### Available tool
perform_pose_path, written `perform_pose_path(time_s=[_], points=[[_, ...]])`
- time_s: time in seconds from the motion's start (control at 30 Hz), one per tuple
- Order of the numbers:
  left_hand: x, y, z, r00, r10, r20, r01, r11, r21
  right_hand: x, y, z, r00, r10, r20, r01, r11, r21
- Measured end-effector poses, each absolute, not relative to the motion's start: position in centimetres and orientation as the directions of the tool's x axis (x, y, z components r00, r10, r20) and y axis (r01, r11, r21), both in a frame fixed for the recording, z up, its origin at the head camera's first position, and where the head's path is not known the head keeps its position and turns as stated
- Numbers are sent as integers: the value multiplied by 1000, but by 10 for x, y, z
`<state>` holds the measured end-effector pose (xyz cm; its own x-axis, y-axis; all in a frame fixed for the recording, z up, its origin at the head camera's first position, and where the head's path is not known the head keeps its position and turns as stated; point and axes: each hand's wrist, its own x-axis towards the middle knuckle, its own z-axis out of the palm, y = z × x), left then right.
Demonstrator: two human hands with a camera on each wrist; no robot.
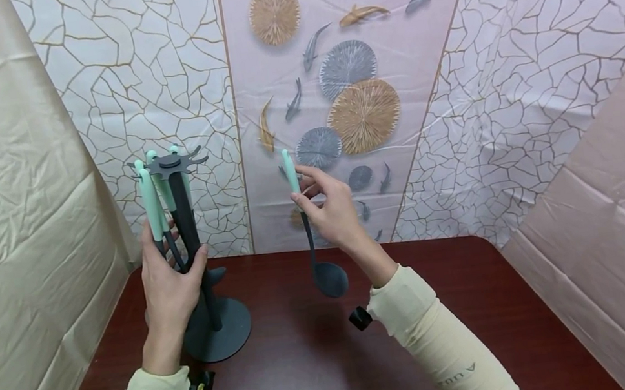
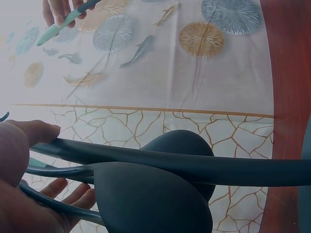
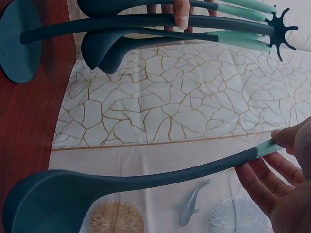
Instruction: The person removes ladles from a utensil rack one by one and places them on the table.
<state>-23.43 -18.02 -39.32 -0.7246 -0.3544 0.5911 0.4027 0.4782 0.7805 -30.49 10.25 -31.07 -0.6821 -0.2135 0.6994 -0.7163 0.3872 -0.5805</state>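
My right hand (image 1: 331,211) pinches a ladle (image 1: 331,279) by its mint-green handle between thumb and fingers. The ladle hangs upright above the table, its dark bowl lowest. To the left, my left hand (image 1: 171,293) grips the dark pole of a utensil stand (image 1: 238,331), fingers behind and thumb at the front. Several utensils with mint handles (image 1: 150,199) hang from the stand's hooked top. In the right wrist view, the dark heads (image 3: 104,51) of some utensils lie close along the pole. A broad dark utensil head (image 2: 150,196) fills much of the left wrist view.
A dark red-brown table (image 1: 292,366) lies under both hands, with the stand's round base on its left part. Behind it hangs a patterned cloth (image 1: 421,77) with fish and round motifs. Plain pale fabric (image 1: 14,244) closes off the left side, and pinkish fabric (image 1: 611,197) the right.
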Motion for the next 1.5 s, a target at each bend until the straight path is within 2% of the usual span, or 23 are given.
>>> perform_pose_path(time_s=[0.4,1.5], points=[[-232,-180,-392,-735,-356,576,398,461,793,-307,122,-315,-696,-185,694,-692,432,-579],[-234,-181,-392,-736,-353,578,396,469,790,-313,178,-335,-795,-130,592,-559,536,-633]])
